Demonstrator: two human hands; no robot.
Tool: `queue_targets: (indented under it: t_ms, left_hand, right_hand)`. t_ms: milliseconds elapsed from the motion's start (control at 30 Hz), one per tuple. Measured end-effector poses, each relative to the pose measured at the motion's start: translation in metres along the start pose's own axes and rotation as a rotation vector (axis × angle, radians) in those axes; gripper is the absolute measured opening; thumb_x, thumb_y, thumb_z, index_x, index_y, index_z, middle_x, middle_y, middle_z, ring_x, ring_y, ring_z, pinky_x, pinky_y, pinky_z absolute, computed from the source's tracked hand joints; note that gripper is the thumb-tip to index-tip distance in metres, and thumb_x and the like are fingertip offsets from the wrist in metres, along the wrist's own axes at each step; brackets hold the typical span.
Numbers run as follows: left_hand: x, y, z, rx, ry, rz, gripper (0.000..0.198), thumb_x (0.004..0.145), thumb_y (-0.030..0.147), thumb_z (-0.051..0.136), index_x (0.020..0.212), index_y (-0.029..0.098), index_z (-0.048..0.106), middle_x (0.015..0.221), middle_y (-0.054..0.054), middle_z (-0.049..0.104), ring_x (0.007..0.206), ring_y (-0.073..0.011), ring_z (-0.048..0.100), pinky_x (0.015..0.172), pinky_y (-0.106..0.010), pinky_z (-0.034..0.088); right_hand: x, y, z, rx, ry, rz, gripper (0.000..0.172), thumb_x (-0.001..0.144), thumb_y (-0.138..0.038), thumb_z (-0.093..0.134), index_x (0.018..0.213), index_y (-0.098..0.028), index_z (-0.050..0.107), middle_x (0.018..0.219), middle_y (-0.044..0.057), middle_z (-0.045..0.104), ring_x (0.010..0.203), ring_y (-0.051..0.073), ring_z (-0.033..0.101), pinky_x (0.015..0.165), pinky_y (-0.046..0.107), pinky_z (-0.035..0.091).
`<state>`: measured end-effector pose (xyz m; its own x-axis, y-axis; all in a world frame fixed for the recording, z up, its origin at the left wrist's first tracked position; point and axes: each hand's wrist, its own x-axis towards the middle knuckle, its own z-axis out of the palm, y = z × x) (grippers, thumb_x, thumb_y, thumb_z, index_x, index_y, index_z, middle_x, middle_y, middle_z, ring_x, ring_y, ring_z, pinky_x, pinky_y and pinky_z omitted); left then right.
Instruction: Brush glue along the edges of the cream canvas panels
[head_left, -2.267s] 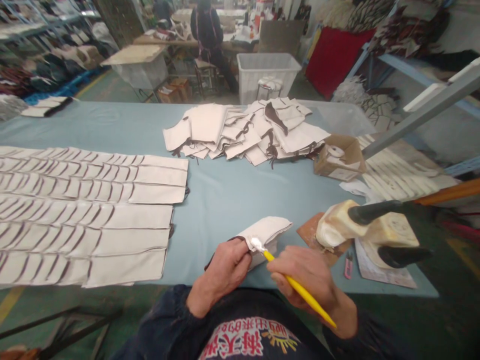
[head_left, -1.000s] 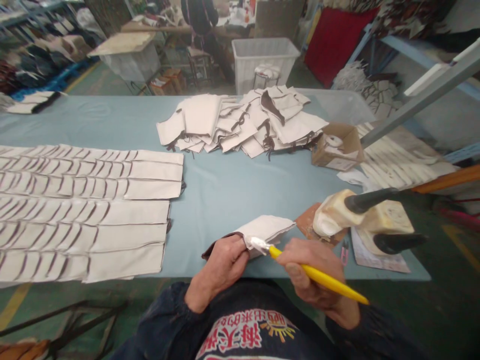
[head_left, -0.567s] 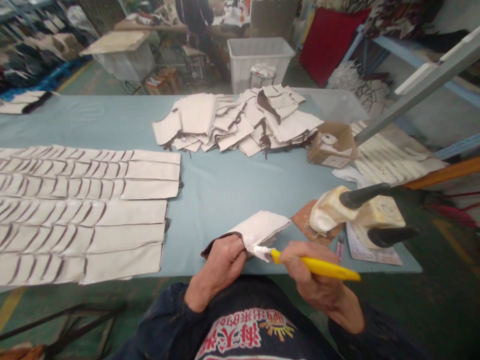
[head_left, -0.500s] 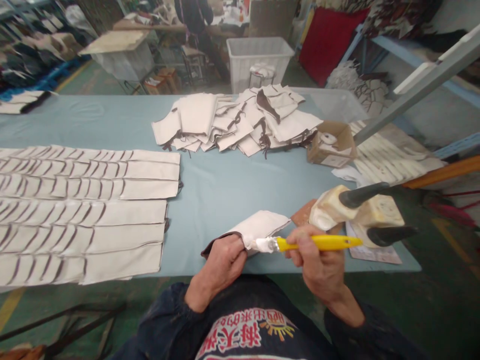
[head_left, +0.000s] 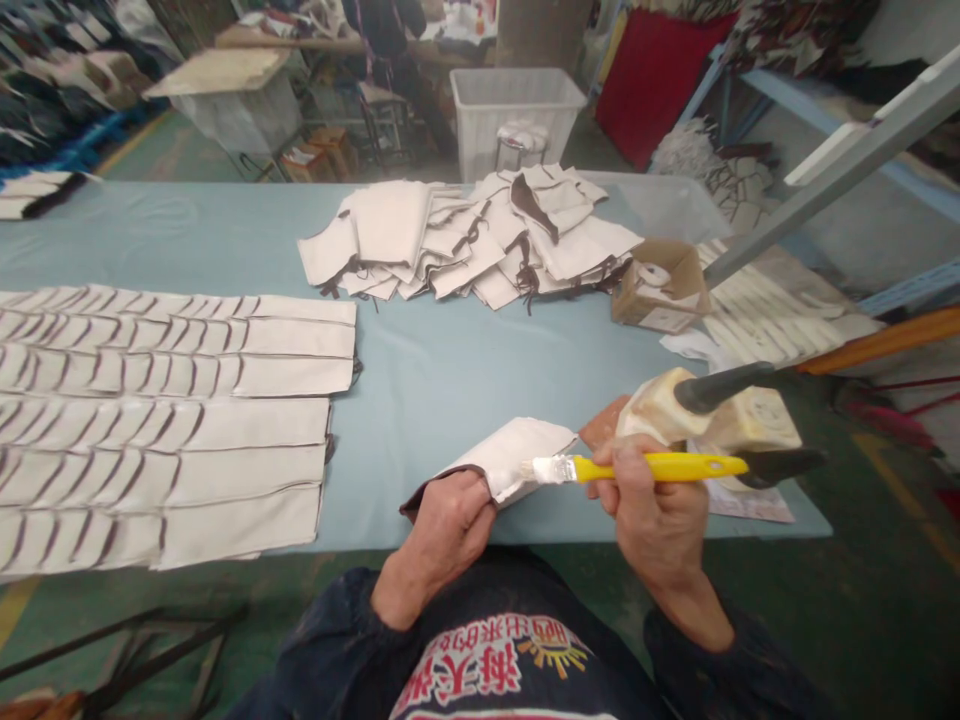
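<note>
Left hand (head_left: 447, 540) closed on the limp, light fabric piece (head_left: 510, 460) at its dark-bound edge, where I'd keep hold; right hand (head_left: 652, 505) grips a yellow paintbrush (head_left: 660, 467), bristles touching the piece

A brush (head_left: 660, 467) has a bright yellow handle and white-coated bristles, the cut piece (head_left: 510, 458) is cream with a dark brown edge, the pale blue bench (head_left: 450, 370) carries cream strips (head_left: 172, 400) barred with slanted dark brown stripes, and the navy top (head_left: 465, 660) bears red, white and yellow print.
</note>
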<state>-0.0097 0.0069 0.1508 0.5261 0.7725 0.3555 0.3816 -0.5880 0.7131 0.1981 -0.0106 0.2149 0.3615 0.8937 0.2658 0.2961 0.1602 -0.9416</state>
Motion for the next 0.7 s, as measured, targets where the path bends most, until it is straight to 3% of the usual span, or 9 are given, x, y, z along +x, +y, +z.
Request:
queue_targets:
  t_ms: [200, 400, 533, 700]
  left_hand:
    - [-0.001, -0.002, 0.005, -0.025, -0.003, -0.003, 0.027, 0.096, 0.005, 0.045, 0.079, 0.020, 0.060, 0.074, -0.002, 0.063, 0.069, -0.0167, 0.056, 0.063, -0.028, 0.040]
    - [0.000, -0.004, 0.005, -0.030, 0.012, -0.010, 0.025, 0.095, 0.005, 0.047, 0.081, 0.020, 0.061, 0.074, -0.002, 0.062, 0.071, -0.0167, 0.056, 0.065, -0.028, 0.040]
    - [0.001, -0.004, 0.004, -0.017, 0.019, -0.009, 0.026, 0.094, 0.004, 0.046, 0.079, 0.020, 0.060, 0.072, -0.001, 0.061, 0.069, -0.0170, 0.055, 0.063, -0.028, 0.039]
    - [0.000, -0.003, 0.004, 0.015, 0.001, -0.002, 0.026, 0.093, 0.005, 0.046, 0.080, 0.020, 0.062, 0.073, -0.002, 0.062, 0.068, -0.0175, 0.055, 0.063, -0.029, 0.040]
  right_hand:
    - [-0.020, -0.019, 0.011, -0.218, -0.254, -0.316, 0.025, 0.101, -0.022, 0.051, 0.079, -0.022, 0.063, 0.061, -0.004, 0.066, 0.048, 0.011, 0.062, 0.047, 0.022, 0.046]
    - [-0.026, -0.002, 0.006, -0.169, -0.158, -0.198, 0.023, 0.105, -0.025, 0.049, 0.088, -0.023, 0.064, 0.067, -0.004, 0.067, 0.049, 0.010, 0.059, 0.047, 0.020, 0.045]
    - [-0.026, 0.001, 0.007, -0.133, -0.255, -0.214, 0.024, 0.104, -0.026, 0.051, 0.085, -0.024, 0.064, 0.054, -0.007, 0.054, 0.043, 0.010, 0.052, 0.045, 0.020, 0.042]
    - [-0.021, 0.007, 0.016, -0.004, -0.137, -0.134, 0.022, 0.104, -0.027, 0.053, 0.088, -0.023, 0.066, 0.055, -0.007, 0.054, 0.044, 0.010, 0.053, 0.047, 0.020, 0.044]
